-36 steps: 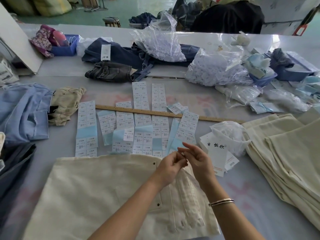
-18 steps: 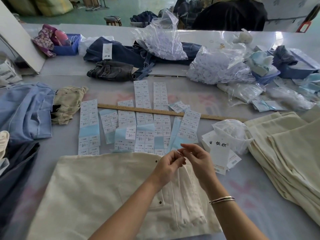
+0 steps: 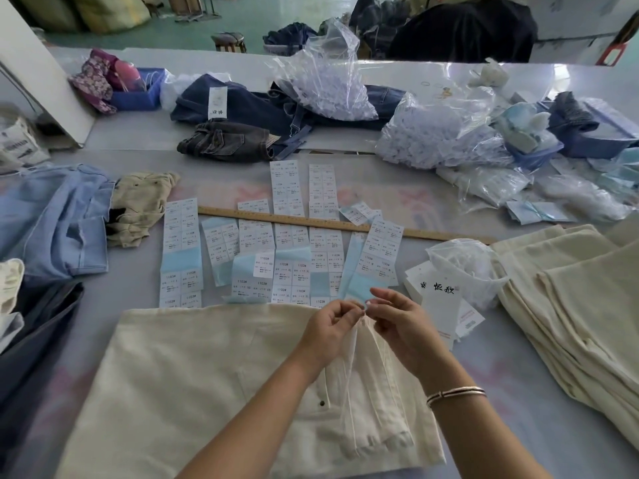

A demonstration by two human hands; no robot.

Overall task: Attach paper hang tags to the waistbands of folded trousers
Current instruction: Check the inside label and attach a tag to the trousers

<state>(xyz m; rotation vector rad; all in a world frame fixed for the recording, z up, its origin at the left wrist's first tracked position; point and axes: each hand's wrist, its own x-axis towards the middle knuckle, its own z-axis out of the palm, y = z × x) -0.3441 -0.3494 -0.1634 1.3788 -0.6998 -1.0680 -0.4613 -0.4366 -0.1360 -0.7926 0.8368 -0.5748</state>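
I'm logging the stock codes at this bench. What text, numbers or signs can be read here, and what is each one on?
"1103#": on the sticker sheets laid out under the wooden ruler.
"XS", "XL": size marks on some of those stickers; the smaller print is too small to read.
Large brush characters: on the top hang tag right of the hands; not clear enough to quote.
Ruler markings, the tag on the dark jeans: too blurred.

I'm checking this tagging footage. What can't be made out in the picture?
- What the left hand and right hand pinch: too small, hidden by fingertips, head view.
- Print on the label sheets: too small.
- The trousers: near edge cut off by the frame bottom.
- Contents of the bags: blurred by plastic.
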